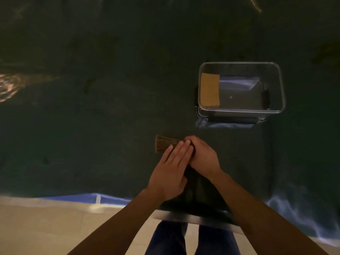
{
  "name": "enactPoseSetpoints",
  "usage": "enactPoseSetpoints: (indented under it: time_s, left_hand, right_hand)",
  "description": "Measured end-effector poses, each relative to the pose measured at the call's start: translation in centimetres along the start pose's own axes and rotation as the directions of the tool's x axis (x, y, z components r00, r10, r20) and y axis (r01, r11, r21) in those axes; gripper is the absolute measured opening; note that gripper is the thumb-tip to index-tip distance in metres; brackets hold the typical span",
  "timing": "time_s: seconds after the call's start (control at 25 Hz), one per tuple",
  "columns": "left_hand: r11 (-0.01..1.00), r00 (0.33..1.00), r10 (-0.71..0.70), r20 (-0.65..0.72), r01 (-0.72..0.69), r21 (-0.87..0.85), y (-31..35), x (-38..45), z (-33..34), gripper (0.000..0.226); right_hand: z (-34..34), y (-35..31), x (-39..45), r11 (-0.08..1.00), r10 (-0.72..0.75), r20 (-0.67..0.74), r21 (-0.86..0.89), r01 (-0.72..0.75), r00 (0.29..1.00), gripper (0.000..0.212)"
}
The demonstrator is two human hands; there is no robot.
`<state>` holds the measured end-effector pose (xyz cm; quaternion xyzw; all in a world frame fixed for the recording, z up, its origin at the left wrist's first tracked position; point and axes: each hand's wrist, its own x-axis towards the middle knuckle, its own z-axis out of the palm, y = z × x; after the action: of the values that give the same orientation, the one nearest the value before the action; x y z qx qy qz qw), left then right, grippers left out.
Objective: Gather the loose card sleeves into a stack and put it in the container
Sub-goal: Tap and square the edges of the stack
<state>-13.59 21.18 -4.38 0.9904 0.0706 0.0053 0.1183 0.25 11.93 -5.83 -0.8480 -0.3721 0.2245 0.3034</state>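
Observation:
A brown stack of card sleeves (164, 145) lies on the dark table, its left end showing. My right hand (203, 157) curls around the stack's right end and grips it. My left hand (173, 168) lies flat with fingers together, pressed against the stack's near side. The stack's right part is hidden under both hands. The clear plastic container (279, 85) stands open further back and to the right, apart from my hands. Inside it, a brown stack of sleeves (210, 90) leans at the left wall.
The dark green table top (103, 115) stretches wide to the left and behind. Its near edge (184, 217) runs just below my forearms, with pale floor tiles (46, 227) and my legs beyond it. A glare patch (9, 87) shows at far left.

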Motion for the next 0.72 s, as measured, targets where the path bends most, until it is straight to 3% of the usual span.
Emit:
enactPoseSetpoints:
  time_s: [0.08, 0.12, 0.16, 0.2, 0.24, 0.32, 0.4, 0.48, 0.6, 0.64, 0.72]
  left_hand:
    - [0.908, 0.955, -0.254, -0.154, 0.181, -0.377, -1.7, -0.5, -0.6, 0.087]
    - [0.739, 0.865, -0.471, -0.176, 0.278, -0.614, -2.9, -0.8, -1.1, 0.084]
    - [0.501, 0.743, -0.660, -0.111, 0.325, -0.803, -4.2, -1.1, -1.5, 0.079]
    - [0.270, 0.635, -0.773, -0.004, 0.322, -0.907, -5.2, -1.2, -1.7, 0.073]
    - [0.102, 0.563, -0.821, 0.090, 0.301, -0.948, -5.6, -0.9, -1.7, 0.067]
    - [-0.087, 0.513, -0.830, 0.218, 0.267, -0.960, -4.8, 0.4, -1.3, 0.052]
    - [-0.146, 0.597, -0.754, 0.274, 0.254, -0.956, -3.5, 0.7, -0.3, 0.039]
    - [-0.168, 0.571, -0.736, 0.364, 0.367, -0.915, -3.0, 1.1, -0.4, 0.043]
    - [0.031, 0.514, -0.821, 0.249, 0.475, -0.879, -3.5, 0.9, -1.3, 0.064]
    - [0.077, 0.525, -0.824, 0.214, 0.477, -0.875, -3.3, 1.1, -1.6, 0.062]
    - [0.104, 0.610, -0.760, 0.225, 0.456, -0.884, -2.2, 1.5, -1.9, 0.049]
  right_hand:
    - [-0.2, 0.0, 0.1, 1.000, 0.004, 0.041, 0.007, -0.004, 0.999, 0.045]
    - [-0.3, 0.0, 0.1, 1.000, 0.007, 0.055, 0.010, -0.007, 0.998, 0.048]
    - [-0.4, 0.0, 0.2, 1.000, 0.005, 0.068, 0.009, -0.006, 0.998, 0.050]
    - [-0.4, -0.1, 0.2, 1.000, -0.002, 0.078, 0.000, 0.002, 0.997, 0.051]
    - [-0.4, -0.1, 0.3, 1.000, -0.009, 0.090, -0.013, 0.010, 0.996, 0.052]
    - [-0.4, -0.1, 0.4, 1.000, -0.008, 0.113, -0.023, 0.011, 0.994, 0.054]
    - [-0.5, -0.1, 0.5, 1.000, 0.007, 0.118, 0.003, -0.007, 0.993, 0.054]
    - [-0.5, 0.1, 0.6, 1.000, 0.008, 0.122, 0.026, -0.011, 0.992, 0.054]
    - [-0.3, 0.1, 0.6, 0.999, 0.005, 0.136, 0.050, -0.011, 0.991, 0.053]
    - [-0.3, 0.1, 0.6, 0.998, 0.007, 0.129, 0.053, -0.014, 0.992, 0.053]
    - [-0.3, 0.2, 0.5, 0.998, 0.005, 0.123, 0.066, -0.014, 0.992, 0.051]
